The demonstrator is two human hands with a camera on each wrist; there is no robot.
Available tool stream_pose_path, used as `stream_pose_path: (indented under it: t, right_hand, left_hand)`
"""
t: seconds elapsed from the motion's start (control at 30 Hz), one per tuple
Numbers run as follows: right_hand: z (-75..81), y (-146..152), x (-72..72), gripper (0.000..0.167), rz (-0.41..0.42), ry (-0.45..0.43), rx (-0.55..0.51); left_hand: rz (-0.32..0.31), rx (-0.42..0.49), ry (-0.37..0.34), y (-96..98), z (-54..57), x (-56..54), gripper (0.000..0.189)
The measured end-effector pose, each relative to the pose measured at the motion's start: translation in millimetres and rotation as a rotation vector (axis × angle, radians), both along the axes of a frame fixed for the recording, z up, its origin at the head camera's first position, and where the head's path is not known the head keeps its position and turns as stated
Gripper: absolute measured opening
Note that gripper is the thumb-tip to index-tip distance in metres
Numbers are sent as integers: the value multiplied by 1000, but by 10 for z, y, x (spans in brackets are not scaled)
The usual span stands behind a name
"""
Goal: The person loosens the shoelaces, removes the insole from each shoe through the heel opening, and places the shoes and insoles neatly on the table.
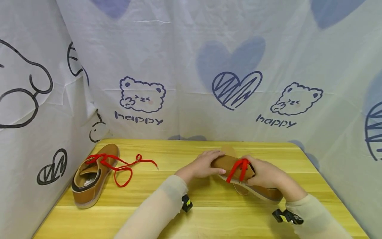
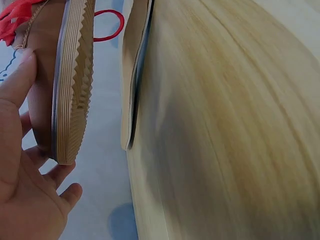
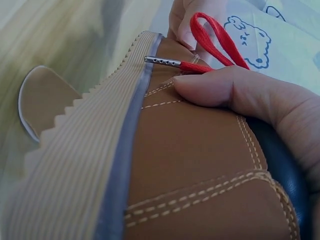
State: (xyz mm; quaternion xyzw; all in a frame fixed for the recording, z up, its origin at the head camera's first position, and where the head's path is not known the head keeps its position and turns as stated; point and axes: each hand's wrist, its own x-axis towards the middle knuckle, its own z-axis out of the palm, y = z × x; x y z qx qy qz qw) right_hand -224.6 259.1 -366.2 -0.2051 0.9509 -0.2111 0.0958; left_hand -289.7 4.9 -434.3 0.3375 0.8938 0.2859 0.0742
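Note:
A brown leather shoe with a ribbed pale sole is tilted above the table, toe toward the left. My left hand grips its toe, thumb on the near side and fingers around the far side. My right hand holds the shoe near the lacing, its thumb pressed by the eyelets in the right wrist view. Red laces hang over the shoe's side, one ending in a metal tip. Behind and below the shoe lies a thin tan insole, partly hidden by it.
Another brown shoe stands at the table's left, its loose red lace trailing rightward over the wood. A printed white cloth hangs behind and along both sides of the wooden table.

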Motion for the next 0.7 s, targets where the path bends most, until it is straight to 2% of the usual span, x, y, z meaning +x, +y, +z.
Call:
stream_pose_path:
  t: [0.37, 0.7]
  right_hand:
    - [-20, -112, 1, 73, 40, 13, 19]
    - [-41, -233, -32, 69, 137, 28, -9]
  left_hand:
    - [11, -50, -2, -142, 42, 41, 74]
    - [38, -69, -5, -307, 52, 84, 79]
